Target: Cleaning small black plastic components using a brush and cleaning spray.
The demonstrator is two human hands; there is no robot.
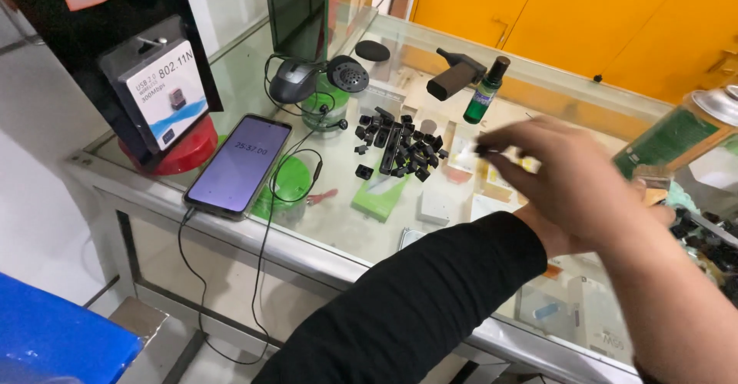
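Many small black keycaps (400,147) lie in a heap on the glass counter (338,222). The heap is the thing to find all the rest by. One long black key in it lies with its long side running from the near edge of the counter toward the far edge.

Far left of the heap stands a small boxed gadget in a clear pack (157,84) on a red round base. Nearer the heap, still on its left, a phone (240,165) lies flat with its screen lit, its long side pointing away and a bit right. A black cable (296,170) loops between the phone and the heap. Just behind the heap, on its left, sit a dark mouse (292,82) and a round black speaker (347,73).

Behind the heap on its right stand a black brush (455,75) and a small green bottle (487,92), upright.

Right of the heap, a hand (573,180) in a black sleeve reaches in from the near side. It is blurred. Its fingertips (492,147) pinch one small black key, held in the air just right of the heap. Which hand it is, I cannot tell.

Far right stands a green spray can (680,134), tilted.
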